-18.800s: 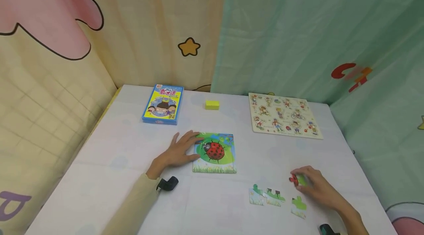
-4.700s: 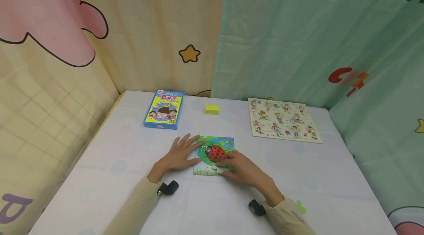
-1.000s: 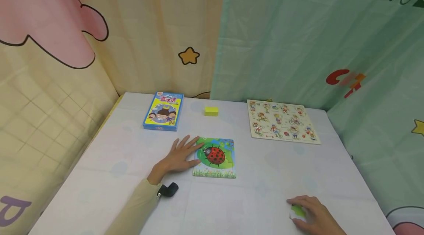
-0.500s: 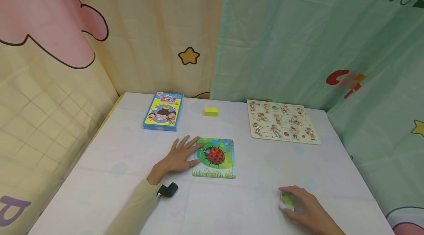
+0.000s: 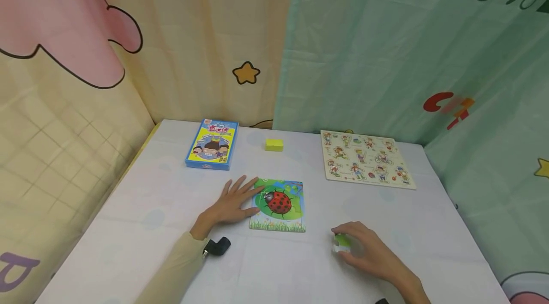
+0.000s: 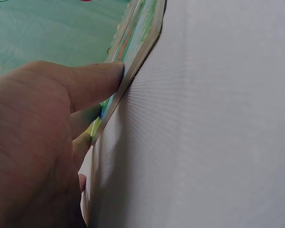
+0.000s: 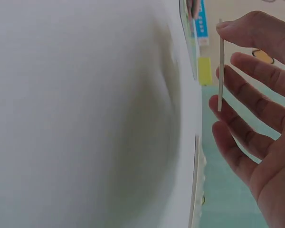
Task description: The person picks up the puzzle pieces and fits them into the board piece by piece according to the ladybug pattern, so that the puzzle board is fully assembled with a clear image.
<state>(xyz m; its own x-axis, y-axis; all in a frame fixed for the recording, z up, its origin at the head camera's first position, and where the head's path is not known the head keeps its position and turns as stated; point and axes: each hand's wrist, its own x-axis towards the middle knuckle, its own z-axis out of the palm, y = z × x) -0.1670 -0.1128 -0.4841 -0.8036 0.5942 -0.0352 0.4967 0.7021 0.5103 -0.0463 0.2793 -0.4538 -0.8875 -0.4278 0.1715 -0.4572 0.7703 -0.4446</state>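
A square ladybug jigsaw puzzle (image 5: 280, 223) lies flat near the middle of the table. My left hand (image 5: 229, 205) rests at its left side, fingers spread and fairly straight. In the left wrist view the thumb touches the edge of the puzzle board (image 6: 145, 50). To the right and nearer me, my right hand (image 5: 371, 252) pinches a small green and white puzzle piece (image 5: 342, 241) between thumb and fingertips. The right wrist view shows this thin puzzle piece (image 7: 222, 66) edge-on, held above the white tabletop.
At the back stand a blue and yellow card box (image 5: 211, 146) on the left and a small yellow block (image 5: 274, 145) near the centre. A wooden board with cartoon children (image 5: 368, 158) lies at the back right. Printed curtains (image 5: 206, 27) hang close behind the table (image 5: 274, 275).
My right hand has carried the piece leftward and farther from me, towards the puzzle. The left hand stays put. Several loose pieces seen at front right in the oldest frame are gone from there.
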